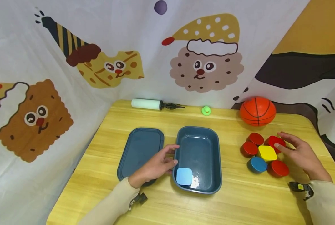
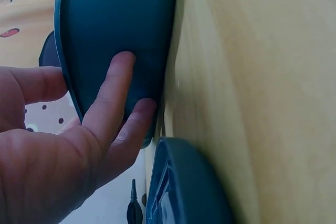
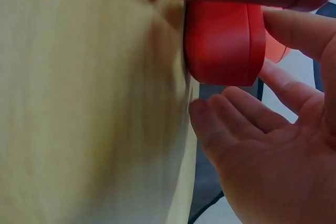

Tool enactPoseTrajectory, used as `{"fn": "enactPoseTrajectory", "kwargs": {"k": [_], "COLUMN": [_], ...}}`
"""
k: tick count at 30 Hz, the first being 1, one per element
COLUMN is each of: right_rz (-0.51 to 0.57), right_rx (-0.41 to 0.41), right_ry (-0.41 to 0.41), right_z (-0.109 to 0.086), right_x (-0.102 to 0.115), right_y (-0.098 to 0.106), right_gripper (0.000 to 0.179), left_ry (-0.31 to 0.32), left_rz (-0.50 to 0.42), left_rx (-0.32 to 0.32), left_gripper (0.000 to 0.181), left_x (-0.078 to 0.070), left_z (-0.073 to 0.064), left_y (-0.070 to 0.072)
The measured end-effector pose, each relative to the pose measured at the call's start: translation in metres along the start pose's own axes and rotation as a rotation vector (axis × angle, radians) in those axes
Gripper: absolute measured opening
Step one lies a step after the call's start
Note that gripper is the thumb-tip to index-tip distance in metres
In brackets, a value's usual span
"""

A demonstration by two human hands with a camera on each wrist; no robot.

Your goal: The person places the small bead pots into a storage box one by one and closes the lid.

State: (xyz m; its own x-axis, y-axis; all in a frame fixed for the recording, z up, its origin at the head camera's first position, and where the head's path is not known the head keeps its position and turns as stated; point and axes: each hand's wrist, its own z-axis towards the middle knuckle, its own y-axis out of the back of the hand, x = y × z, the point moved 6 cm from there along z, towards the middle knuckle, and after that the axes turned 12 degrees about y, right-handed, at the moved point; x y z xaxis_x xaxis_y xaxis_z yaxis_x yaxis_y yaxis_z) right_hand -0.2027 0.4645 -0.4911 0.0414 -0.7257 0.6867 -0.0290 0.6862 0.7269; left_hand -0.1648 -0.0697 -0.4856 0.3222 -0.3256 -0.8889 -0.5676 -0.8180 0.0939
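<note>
Your left hand (image 1: pixel 159 163), loosely open, touches the blue bin (image 1: pixel 198 150) at 9 o'clock; your right hand (image 1: pixel 302 153), fingers extended, ungripping, flanks 1 red container (image 1: pixel 273 140), 1 o'clock of the yellow container (image 1: pixel 267 153).

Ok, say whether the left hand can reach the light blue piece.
Probably yes: the left hand is at the left wall of the bin, near the light blue piece, and the open top leaves the way free.
</note>
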Motion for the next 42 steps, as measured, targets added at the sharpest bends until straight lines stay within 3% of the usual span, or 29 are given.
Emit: {"fn": "enactPoseTrajectory", "kwargs": {"k": [23,34,42], "right_rz": [-0.022,-0.053,-0.051], "right_rx": [0.146,0.050,-0.029], "right_ry": [0.063,0.044,0.072], "right_z": [0.002,0.003,-0.002], "right_x": [-0.002,0.009,0.032], "right_y": [-0.004,0.010,0.017], "right_gripper": [0.085,0.083,0.080], "left_ry": [-0.004,-0.009,-0.005], "left_rz": [-0.015,-0.024,-0.020], "left_rx": [0.008,0.004,0.002], "left_gripper": [0.059,0.060,0.060], "left_x": [0.003,0.002,0.001], "left_z": [0.001,0.001,0.000], "left_y": [0.002,0.003,0.002]}}
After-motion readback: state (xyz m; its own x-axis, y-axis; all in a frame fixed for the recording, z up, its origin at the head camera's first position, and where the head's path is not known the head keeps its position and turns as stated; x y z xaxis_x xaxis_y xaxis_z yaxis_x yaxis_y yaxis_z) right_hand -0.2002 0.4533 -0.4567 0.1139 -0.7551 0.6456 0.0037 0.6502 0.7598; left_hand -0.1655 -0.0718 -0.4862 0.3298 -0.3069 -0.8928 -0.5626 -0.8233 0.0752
